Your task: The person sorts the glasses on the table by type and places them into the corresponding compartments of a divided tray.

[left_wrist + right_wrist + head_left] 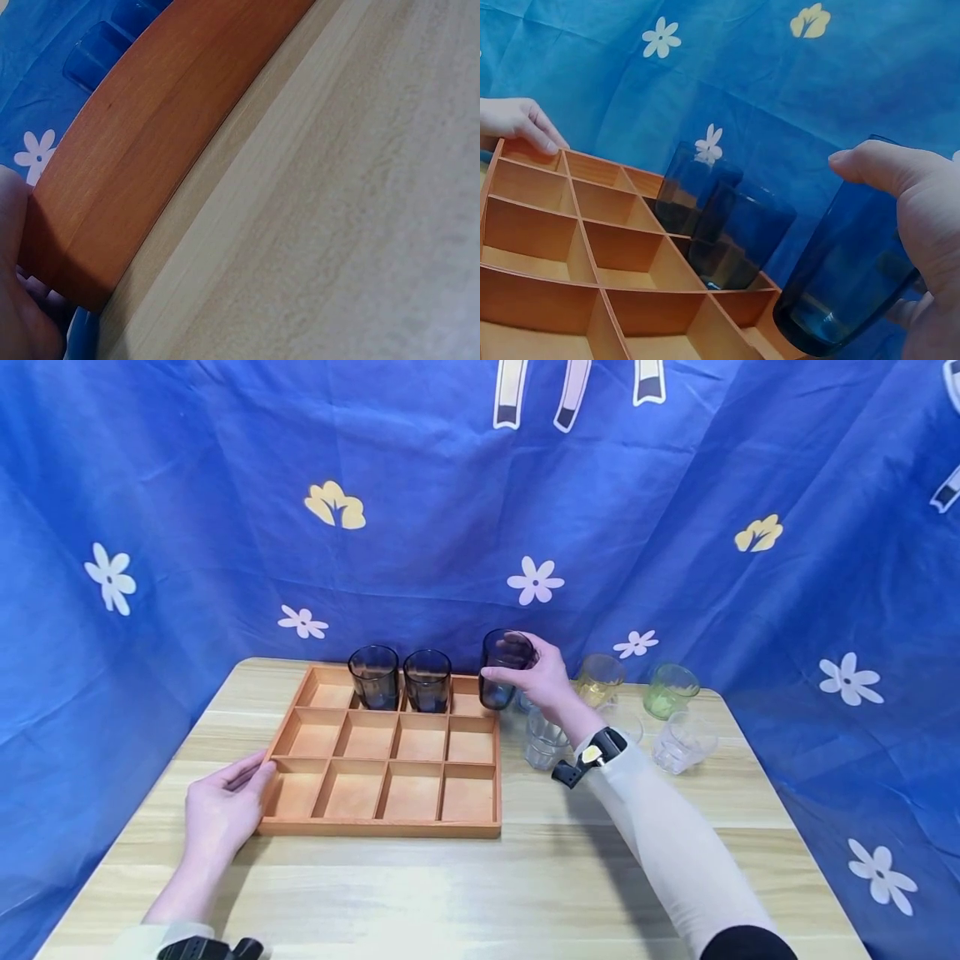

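Observation:
My right hand (546, 675) grips a dark tinted glass (495, 689), thumb on one side and fingers round the other. The glass is tilted at the back right corner of a wooden compartment tray (420, 828); in the right wrist view it hangs beside the last back compartment. Two more dark glasses, one on the left (373, 677) and one on the right (427, 682), stand in the two middle back-row compartments. At the tray's front left corner my left hand (225, 806) holds the frame, its thumb at the rim; some fingers are hidden.
Right of the tray stand a yellow glass (600, 677), a green glass (670, 693) and clear glasses (543, 743), some partly behind my right forearm. A blue cloth (420, 527) hangs behind the wooden table (360, 893).

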`<state>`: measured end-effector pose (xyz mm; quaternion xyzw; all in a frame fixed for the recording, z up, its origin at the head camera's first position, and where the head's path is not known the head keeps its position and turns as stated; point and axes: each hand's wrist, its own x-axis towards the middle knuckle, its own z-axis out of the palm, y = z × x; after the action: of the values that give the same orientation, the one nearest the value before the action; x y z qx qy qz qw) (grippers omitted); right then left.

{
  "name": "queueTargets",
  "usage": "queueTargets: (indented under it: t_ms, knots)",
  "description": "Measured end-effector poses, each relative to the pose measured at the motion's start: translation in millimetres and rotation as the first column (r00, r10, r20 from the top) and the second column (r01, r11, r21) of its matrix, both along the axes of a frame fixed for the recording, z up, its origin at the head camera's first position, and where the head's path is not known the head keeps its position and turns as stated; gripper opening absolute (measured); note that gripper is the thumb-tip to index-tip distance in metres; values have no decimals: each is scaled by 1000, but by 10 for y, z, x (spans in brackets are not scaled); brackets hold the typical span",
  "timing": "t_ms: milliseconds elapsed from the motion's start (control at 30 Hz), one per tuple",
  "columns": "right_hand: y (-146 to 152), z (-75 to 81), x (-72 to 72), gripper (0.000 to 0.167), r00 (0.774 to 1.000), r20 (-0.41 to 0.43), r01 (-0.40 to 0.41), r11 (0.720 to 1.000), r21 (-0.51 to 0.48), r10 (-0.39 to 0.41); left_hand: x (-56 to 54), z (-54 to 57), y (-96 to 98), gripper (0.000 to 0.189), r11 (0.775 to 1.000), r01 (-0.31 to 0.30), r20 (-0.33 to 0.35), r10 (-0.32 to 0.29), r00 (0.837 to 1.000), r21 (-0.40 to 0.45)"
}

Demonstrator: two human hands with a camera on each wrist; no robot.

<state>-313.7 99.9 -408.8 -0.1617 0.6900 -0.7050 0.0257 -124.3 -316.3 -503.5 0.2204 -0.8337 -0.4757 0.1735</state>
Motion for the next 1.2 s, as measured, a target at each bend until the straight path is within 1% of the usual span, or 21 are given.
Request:
queueTargets:
  t_ms: [233,533,733,833,900,1100,1200]
  knots:
    - [-159,-76,-46,74,1000,-1,-2,1000,-9,2,7,-6,-10,43,1000,2,22,-2,1000,-14]
    - [-310,-205,-104,74,1000,-2,7,1000,-3,-7,21,9,0,42,1000,12,13,-12,1000,-2]
    - [-372,-274,-110,75,999,34,27,1000,-15,-26,18,11,-4,42,1000,6,2,-6,1000,-7]
    - [-401,-306,-121,76,998,49,36,999,8,-36,11,7,-5,41,1000,4,-11,-4,1000,-5]
    - [-419,-316,-123,77,998,49,42,998,46,-45,9,3,-6,40,1000,2,-17,-2,1000,-3]
    - [-458,-320,-113,82,995,59,71,985,156,-81,21,9,-1,42,1000,6,-2,-6,1000,-11]
    - [-473,-332,-112,83,993,67,88,979,181,-102,25,8,1,42,1000,11,3,-11,1000,-10]
